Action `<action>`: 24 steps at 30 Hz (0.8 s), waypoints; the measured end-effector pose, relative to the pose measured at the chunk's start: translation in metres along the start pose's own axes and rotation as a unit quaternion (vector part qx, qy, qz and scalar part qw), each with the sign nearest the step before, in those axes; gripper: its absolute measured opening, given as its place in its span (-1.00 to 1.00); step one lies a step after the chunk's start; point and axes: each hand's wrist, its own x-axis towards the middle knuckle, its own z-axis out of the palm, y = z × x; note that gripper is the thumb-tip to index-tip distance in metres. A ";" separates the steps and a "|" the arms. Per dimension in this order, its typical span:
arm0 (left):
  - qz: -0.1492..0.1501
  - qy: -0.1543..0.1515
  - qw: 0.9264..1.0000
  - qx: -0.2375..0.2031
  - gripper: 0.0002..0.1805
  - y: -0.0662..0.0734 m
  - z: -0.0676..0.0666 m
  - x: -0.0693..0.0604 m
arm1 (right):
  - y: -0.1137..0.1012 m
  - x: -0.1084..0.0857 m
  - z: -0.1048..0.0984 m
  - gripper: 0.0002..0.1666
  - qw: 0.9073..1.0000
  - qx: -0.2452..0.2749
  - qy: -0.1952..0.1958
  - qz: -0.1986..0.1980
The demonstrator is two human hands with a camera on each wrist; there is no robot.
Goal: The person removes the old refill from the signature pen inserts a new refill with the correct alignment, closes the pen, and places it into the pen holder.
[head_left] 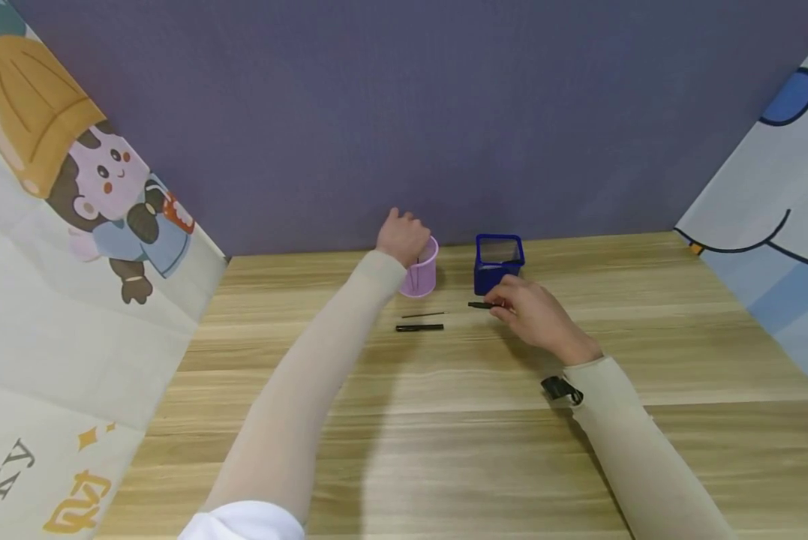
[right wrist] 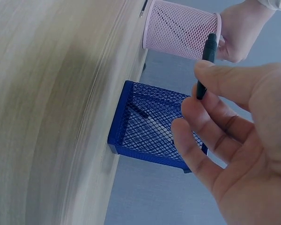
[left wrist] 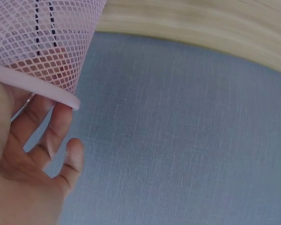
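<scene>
The right hand (right wrist: 246,147) pinches a dark pen (right wrist: 209,48) near a blue mesh holder (right wrist: 152,129).

Tabletop (head_left: 458,450), wood-grained, smooth, faintly glossy. Toward its far edge, as I see it: pink holder (head_left: 425,280) and blue holder (head_left: 488,282) — open mesh, smooth solid rims, metal or plastic unclear. Behind that edge — grey-blue backdrop (head_left: 431,120), woven cloth, matt.

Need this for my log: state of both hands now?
Left hand: at the pink mesh cup; open or closed cannot be told.
Right hand: holding a dark pen piece.
</scene>
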 end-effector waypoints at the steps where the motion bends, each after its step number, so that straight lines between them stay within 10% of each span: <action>1: 0.000 -0.003 1.000 0.000 -0.77 0.000 0.000 0.000 | 0.000 0.000 0.000 -0.79 1.000 0.000 0.000 0.001; 24: 0.003 -0.010 1.000 -0.002 -0.77 -0.013 -0.007 -0.007 | 0.001 0.001 0.001 -0.79 1.000 0.001 -0.003 0.002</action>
